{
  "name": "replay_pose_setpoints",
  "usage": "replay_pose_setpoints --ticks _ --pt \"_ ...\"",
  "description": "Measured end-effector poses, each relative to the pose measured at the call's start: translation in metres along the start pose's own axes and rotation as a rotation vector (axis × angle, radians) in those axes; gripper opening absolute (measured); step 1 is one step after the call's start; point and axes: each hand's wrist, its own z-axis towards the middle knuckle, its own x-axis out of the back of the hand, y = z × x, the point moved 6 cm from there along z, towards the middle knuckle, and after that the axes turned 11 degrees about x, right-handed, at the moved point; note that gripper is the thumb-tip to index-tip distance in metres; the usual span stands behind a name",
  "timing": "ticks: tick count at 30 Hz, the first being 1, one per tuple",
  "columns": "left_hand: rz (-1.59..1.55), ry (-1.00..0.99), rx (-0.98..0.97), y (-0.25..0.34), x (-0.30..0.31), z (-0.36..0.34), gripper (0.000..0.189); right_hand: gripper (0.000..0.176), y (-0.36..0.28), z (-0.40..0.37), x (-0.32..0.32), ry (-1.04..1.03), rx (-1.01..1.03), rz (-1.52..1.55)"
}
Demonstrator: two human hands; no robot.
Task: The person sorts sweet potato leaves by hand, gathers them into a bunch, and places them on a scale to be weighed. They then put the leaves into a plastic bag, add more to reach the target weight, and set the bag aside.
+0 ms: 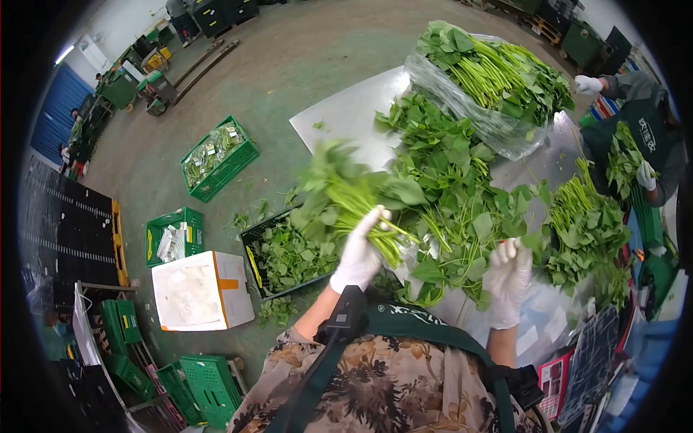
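My left hand (361, 252), in a white glove, is closed round the stems of a bunch of leafy greens (343, 191); its leaves are smeared by motion. The bunch is held over the near left side of a metal table (361, 119). Loose leafy greens lie in a heap on the table, beyond and to the right of it. My right hand (507, 281), gloved too, is raised at the heap's near right edge with its fingers curled together. A tiny red spot shows at its fingertips; I cannot make out what it is.
A black crate (263, 289) of greens stands left of the table, near a white foam box (188, 292) and green crates (216, 162). A plastic bag (469, 108) of greens lies at the back. At right, a co-worker (646, 130) in gloves holds greens.
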Motion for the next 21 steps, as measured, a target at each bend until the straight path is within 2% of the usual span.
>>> replay_pose_setpoints --ticks 1,2,5,6,7,8,11,14,18,21 --pt "-0.004 0.047 -0.03 0.01 0.006 -0.003 0.014 0.013 -0.012 0.006 0.013 0.021 0.065 -0.129" --pt "0.06 0.015 -0.029 0.014 0.008 -0.005 0.016 0.014 -0.009 0.009 0.029 0.001 -0.137 -0.549" --pt "0.24 -0.033 0.036 0.007 -0.001 -0.014 0.017 0.026 -0.003 0.012 -0.012 -0.598 0.3 -1.586" --pt "0.26 -0.089 0.046 0.0 -0.007 -0.013 0.018 0.035 0.001 0.01 -0.028 -0.598 0.163 -1.41" --pt "0.326 -0.058 0.044 -0.004 -0.011 -0.015 0.019 0.031 0.01 0.004 -0.04 -0.519 -0.128 -1.146" --pt "0.35 -0.067 0.063 -0.011 -0.017 -0.017 0.02 0.028 0.019 -0.003 -0.058 -0.496 -0.319 -0.917" --pt "0.476 -0.08 0.067 -0.021 -0.026 -0.019 0.021 0.021 0.042 -0.019 -0.09 -0.722 -0.557 -0.624" --pt "0.553 -0.071 0.068 -0.02 -0.028 -0.024 0.02 0.017 0.052 -0.023 -0.091 -0.719 -0.677 -0.52" --pt "0.398 0.011 0.043 -0.017 -0.018 -0.021 0.017 0.009 0.042 -0.012 -0.08 -0.471 -0.459 -0.601" --pt "0.401 0.088 0.0 -0.017 -0.011 -0.019 0.016 0.005 0.032 -0.008 -0.085 -0.412 -0.217 -0.645"
